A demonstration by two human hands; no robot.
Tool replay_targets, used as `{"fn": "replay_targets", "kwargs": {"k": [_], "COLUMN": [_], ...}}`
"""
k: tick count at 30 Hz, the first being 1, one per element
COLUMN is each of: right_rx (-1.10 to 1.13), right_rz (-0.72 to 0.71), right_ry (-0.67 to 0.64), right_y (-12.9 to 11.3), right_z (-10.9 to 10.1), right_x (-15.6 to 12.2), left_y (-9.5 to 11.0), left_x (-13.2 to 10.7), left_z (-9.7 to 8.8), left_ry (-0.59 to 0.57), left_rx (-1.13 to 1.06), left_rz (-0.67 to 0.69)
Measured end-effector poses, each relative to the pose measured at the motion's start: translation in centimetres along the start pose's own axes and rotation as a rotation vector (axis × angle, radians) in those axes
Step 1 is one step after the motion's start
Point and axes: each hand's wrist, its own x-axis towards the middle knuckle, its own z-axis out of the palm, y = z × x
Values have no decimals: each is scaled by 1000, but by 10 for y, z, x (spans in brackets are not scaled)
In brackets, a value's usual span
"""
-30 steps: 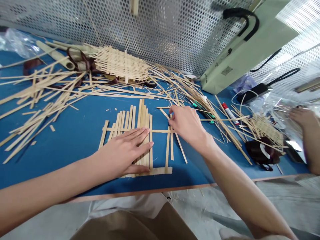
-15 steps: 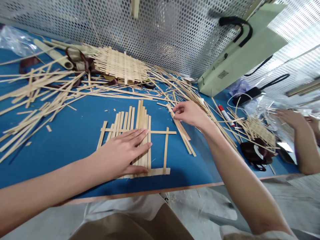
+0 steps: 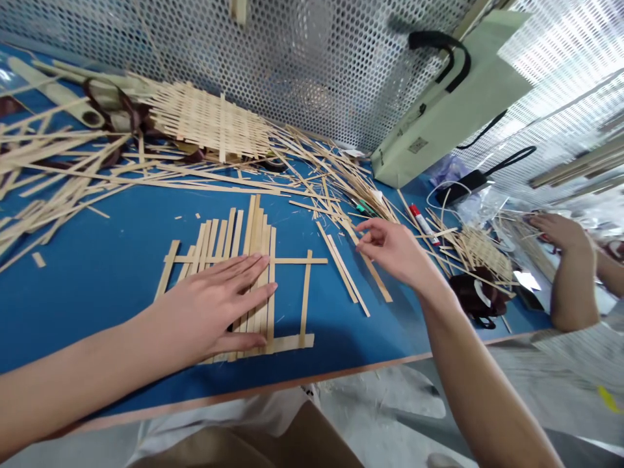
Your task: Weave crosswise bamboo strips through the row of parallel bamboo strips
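Note:
My left hand lies flat on a row of parallel bamboo strips, fingers spread and pressing them to the table. Two crosswise strips run through this row, and a wider strip lies along its near end. My right hand hovers just to the right, fingers apart and holding nothing. Its fingertips are close to several loose bamboo strips lying diagonally on the blue table.
A woven bamboo mat and scattered strips fill the far side. On the right are a red-and-white tube, a dark cloth bag, and a smaller woven piece. A co-worker's hand is at the right. Perforated metal panels stand behind.
My right hand has moved right and its fingers have spread, away from the loose strips now lying on the table. My left hand stays on the strips. The view has shifted slightly.

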Motion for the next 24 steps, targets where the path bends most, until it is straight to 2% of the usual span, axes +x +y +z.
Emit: {"fn": "replay_targets", "kwargs": {"k": [3,7,12,18,24], "right_rx": [-93,-206,-343,-425,-485], "right_rz": [-45,-81,-80,-16,71], "right_ry": [47,153,127,207,151], "right_y": [7,1,-10,2,10], "right_z": [8,24,40,28,24], "right_x": [-17,-40,-61,-62,-55], "left_y": [0,1,1,1,2], "left_x": [0,0,2,3,0], "left_z": [-3,-6,-6,-5,-3], "left_ry": [0,10,11,27,23], "left_rx": [-15,-54,-30,-36,-109], "left_rz": [-3,-43,-20,-35,-97]}}
